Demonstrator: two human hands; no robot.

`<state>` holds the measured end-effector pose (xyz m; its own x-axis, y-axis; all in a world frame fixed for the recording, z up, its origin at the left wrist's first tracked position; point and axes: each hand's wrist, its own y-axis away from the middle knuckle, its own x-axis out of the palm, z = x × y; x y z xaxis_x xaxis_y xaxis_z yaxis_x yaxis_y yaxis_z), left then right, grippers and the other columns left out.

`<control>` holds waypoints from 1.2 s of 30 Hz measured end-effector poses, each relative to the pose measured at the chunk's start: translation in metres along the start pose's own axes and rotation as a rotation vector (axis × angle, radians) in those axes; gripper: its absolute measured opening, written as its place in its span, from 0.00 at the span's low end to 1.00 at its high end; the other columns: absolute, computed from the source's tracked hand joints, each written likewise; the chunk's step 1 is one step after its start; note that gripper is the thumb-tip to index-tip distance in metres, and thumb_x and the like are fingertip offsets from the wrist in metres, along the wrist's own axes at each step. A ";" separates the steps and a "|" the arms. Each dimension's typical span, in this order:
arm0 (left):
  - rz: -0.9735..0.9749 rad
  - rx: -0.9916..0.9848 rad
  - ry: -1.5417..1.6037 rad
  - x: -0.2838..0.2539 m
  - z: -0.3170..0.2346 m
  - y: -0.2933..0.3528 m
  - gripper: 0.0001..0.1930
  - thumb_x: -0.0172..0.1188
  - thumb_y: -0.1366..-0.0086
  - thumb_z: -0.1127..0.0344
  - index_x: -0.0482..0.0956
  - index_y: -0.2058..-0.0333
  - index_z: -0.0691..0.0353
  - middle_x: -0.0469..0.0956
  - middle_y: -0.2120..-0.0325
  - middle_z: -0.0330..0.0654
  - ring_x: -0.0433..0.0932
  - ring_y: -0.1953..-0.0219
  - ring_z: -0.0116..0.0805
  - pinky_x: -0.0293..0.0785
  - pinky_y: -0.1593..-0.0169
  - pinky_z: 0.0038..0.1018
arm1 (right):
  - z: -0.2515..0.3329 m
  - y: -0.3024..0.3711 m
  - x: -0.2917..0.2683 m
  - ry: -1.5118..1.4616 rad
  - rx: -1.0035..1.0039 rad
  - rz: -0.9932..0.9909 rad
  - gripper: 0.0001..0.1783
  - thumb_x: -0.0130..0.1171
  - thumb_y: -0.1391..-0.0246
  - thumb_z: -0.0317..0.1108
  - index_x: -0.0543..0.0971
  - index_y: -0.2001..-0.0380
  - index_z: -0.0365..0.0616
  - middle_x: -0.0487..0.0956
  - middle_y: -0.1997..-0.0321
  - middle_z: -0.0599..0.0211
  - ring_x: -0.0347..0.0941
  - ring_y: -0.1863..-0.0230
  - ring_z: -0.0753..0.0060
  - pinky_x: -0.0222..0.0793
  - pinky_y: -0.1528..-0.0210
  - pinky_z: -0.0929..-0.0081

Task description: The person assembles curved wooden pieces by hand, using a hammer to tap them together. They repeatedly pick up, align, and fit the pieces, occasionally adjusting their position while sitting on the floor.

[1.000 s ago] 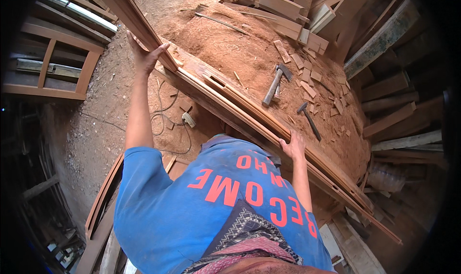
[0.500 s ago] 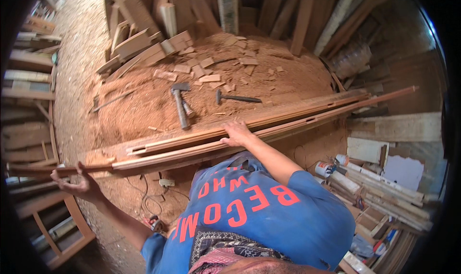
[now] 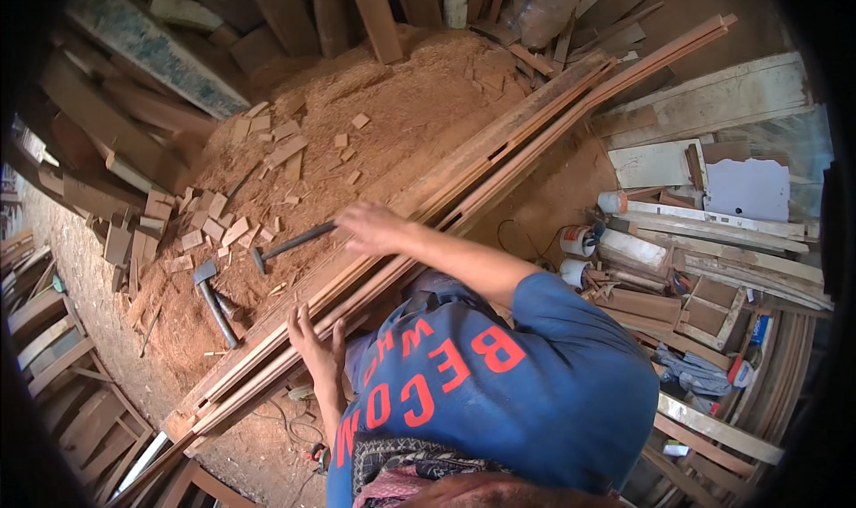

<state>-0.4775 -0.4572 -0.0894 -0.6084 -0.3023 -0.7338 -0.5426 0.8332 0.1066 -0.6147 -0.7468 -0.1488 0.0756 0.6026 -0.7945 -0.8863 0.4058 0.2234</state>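
Observation:
My right hand (image 3: 373, 229) reaches across the long wooden strips with its fingers round the handle end of a dark hammer (image 3: 301, 239). The hammer's head rests low on the sawdust. My left hand (image 3: 319, 343) is beside the near strip, thumb and fingers apart, holding nothing. Two long grooved strips, the far strip (image 3: 401, 233) and the near strip (image 3: 357, 299), lie side by side on a thick plank (image 3: 334, 263), with a dark gap between them. Slots show along their edges. A hatchet (image 3: 217, 303) lies on the sawdust left of the hammer.
Small wood offcuts (image 3: 214, 229) are scattered over the sawdust mound (image 3: 392, 125). Boards (image 3: 374, 18) lean along the back. At right are white tubs (image 3: 575, 241), stacked lumber (image 3: 740, 263) and a white sheet (image 3: 747, 192). A cable (image 3: 290, 419) lies below the plank.
The view has turned, so the strips slant more steeply. My left hand has come inward from the strips' far-left end. My right hand has left the strips for the hammer's handle.

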 end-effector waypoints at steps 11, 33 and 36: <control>-0.019 0.149 -0.132 0.076 -0.110 -0.068 0.40 0.76 0.39 0.57 0.68 0.32 0.60 0.64 0.32 0.63 0.62 0.29 0.67 0.60 0.28 0.55 | -0.173 0.193 -0.203 -0.072 0.600 -0.450 0.31 0.64 0.35 0.40 0.72 0.32 0.42 0.72 0.28 0.48 0.67 0.26 0.47 0.63 0.25 0.54; -0.207 -0.145 -0.116 0.267 -0.281 -0.138 0.36 0.72 0.36 0.60 0.68 0.33 0.63 0.65 0.34 0.62 0.64 0.32 0.65 0.60 0.29 0.54 | -0.470 -0.096 -0.374 -0.492 0.243 -0.547 0.36 0.73 0.40 0.44 0.73 0.34 0.40 0.80 0.40 0.52 0.78 0.41 0.61 0.76 0.39 0.64; -0.222 -0.306 -0.203 0.283 -0.305 -0.109 0.36 0.72 0.36 0.62 0.68 0.33 0.65 0.66 0.34 0.63 0.65 0.32 0.64 0.60 0.28 0.52 | -0.522 -0.221 -0.356 -0.568 0.275 -0.521 0.46 0.77 0.47 0.49 0.69 0.31 0.40 0.76 0.34 0.45 0.76 0.36 0.54 0.75 0.38 0.60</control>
<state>-0.7668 -0.7747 -0.1038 -0.3479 -0.3365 -0.8751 -0.8128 0.5734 0.1027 -0.6848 -1.4095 -0.2103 0.7321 0.5168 -0.4437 -0.5357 0.8392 0.0936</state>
